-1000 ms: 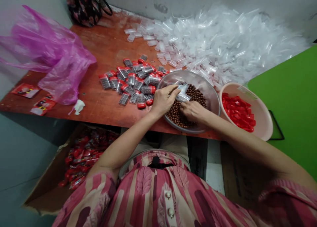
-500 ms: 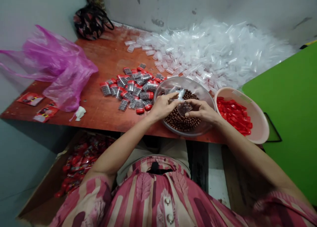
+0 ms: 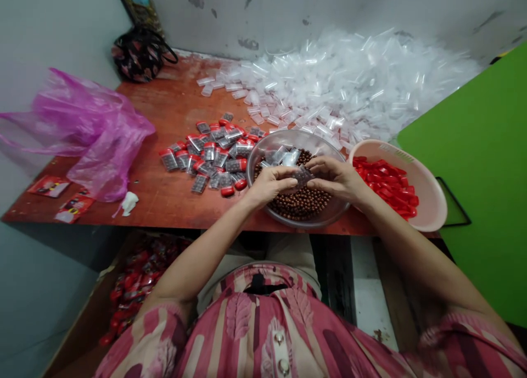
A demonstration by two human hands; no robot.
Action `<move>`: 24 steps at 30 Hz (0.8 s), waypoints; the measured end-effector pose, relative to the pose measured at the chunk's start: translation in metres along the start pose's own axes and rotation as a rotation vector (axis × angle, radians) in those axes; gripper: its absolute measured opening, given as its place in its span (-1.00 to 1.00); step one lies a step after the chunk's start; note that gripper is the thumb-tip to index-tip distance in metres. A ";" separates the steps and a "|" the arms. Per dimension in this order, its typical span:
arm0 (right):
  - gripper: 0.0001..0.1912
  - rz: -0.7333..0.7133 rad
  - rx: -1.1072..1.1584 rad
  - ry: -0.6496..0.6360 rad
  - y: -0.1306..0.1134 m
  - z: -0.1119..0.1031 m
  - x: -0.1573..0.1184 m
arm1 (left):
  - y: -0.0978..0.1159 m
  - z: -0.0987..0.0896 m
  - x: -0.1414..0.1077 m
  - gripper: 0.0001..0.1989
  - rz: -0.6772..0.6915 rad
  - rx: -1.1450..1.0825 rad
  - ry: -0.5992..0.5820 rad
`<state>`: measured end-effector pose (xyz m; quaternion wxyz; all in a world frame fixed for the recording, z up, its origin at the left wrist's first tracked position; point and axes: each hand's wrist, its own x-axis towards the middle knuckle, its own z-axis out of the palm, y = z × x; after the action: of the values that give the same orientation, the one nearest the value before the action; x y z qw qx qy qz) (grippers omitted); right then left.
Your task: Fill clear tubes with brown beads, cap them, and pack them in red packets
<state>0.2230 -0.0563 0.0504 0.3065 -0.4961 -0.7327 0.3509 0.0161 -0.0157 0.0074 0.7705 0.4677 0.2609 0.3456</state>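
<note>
**Small clear tube (image 3: 303, 176) pinched above clear bowl (image 3: 296, 133)**

Tube sits over the middle of the bowl, between both hands. Dark contents inside, too small to tell what. Left hand (image 3: 269, 184): fingers together, tips clamped on the tube's left side. Right hand (image 3: 335, 179): fingers together, tips clamped on its right side. Bowl holds loose brown beads (image 3: 298, 205) and a few clear caps or tubes (image 3: 280, 155), hard to tell which. Just left of the bowl: pile of bead-filled tubes with red caps (image 3: 206, 161). Behind it: big heap of loose clear tubes (image 3: 349, 76). Just right of it: pink basin (image 3: 428, 202) of red caps (image 3: 387, 183). Well left of it: magenta plastic bag (image 3: 99, 131) and red printed packets (image 3: 74, 207). Below it, under the table: cardboard box of red packets (image 3: 140, 279).
</note>
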 end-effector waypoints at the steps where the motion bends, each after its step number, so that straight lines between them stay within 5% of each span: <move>1: -0.59 -0.012 -0.003 -0.022 -0.001 -0.002 0.001 | 0.000 0.000 0.000 -0.63 0.002 0.013 -0.010; 9: -0.77 -0.106 -0.218 -0.088 -0.007 -0.006 0.005 | -0.002 -0.001 0.000 -0.59 0.007 0.058 0.012; 20: -0.81 -0.072 -0.023 0.034 0.000 0.000 0.000 | 0.001 0.001 -0.001 -0.56 -0.033 -0.029 0.072; 24: -0.53 -0.039 -0.040 0.037 -0.001 -0.001 -0.017 | 0.002 0.001 -0.002 -0.52 0.004 -0.034 0.154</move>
<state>0.2290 -0.0719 0.0498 0.3167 -0.4940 -0.7433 0.3211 0.0148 -0.0168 0.0099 0.7553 0.4271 0.3125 0.3866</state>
